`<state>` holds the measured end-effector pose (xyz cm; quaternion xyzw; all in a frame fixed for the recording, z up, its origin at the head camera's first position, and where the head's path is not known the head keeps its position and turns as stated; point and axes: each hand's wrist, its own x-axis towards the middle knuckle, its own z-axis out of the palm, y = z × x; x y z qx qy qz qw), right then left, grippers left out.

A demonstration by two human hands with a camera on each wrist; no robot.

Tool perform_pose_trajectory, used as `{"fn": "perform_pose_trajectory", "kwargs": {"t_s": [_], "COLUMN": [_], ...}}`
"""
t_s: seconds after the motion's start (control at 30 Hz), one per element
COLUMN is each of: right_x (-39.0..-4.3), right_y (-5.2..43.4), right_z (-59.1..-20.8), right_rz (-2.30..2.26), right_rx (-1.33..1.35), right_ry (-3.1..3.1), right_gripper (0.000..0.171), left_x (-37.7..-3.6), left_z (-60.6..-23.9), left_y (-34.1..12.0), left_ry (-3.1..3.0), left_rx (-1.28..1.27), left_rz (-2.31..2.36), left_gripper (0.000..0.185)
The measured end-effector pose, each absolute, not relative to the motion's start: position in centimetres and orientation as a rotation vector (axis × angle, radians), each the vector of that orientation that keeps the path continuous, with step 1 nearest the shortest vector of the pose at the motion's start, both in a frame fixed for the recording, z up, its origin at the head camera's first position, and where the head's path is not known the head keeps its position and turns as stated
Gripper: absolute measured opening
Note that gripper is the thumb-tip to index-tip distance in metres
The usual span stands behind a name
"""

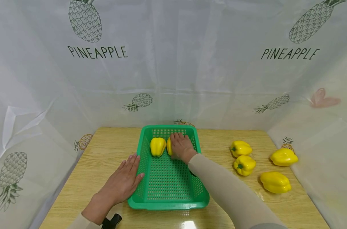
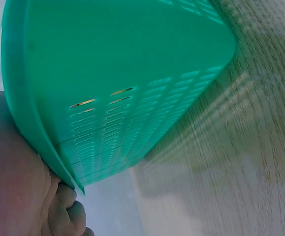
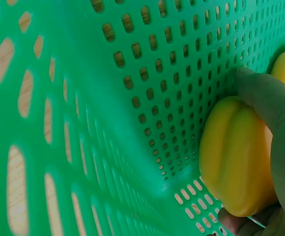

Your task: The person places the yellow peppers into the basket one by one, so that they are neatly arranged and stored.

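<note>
Yellow pepper (image 3: pixel 236 157) in the right hand's (image 1: pixel 181 147) curled fingers (image 3: pixel 260 93) inside the green basket (image 1: pixel 144 194); left hand (image 1: pixel 124 181) flat against its rim.

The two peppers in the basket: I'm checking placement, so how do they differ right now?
The left pepper lies free and in full view; the right pepper is gripped by the right hand, which hides most of it. The left pepper sits nearer the basket's left wall, the right pepper nearer its middle. Both are yellow and lie at the far end.
</note>
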<state>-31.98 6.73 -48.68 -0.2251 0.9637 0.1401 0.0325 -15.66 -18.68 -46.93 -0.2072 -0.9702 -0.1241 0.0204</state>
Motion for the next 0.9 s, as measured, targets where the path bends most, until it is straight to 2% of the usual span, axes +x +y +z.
{"fn": "perform_pose_trajectory", "kwargs": {"t_s": [0.9], "right_x": [-31.59], "right_y": [6.75], "right_z": [-48.65], "right_rz": [0.412], "right_rx": [-0.654], "right_ry": [2.987], "right_gripper": [0.097], "left_x": [-15.43], "left_z": [-46.54], "left_y": [-18.53], "left_ry": [-3.002], "left_rx": [-0.652], "left_rz": [-0.419], "left_gripper": [0.068]}}
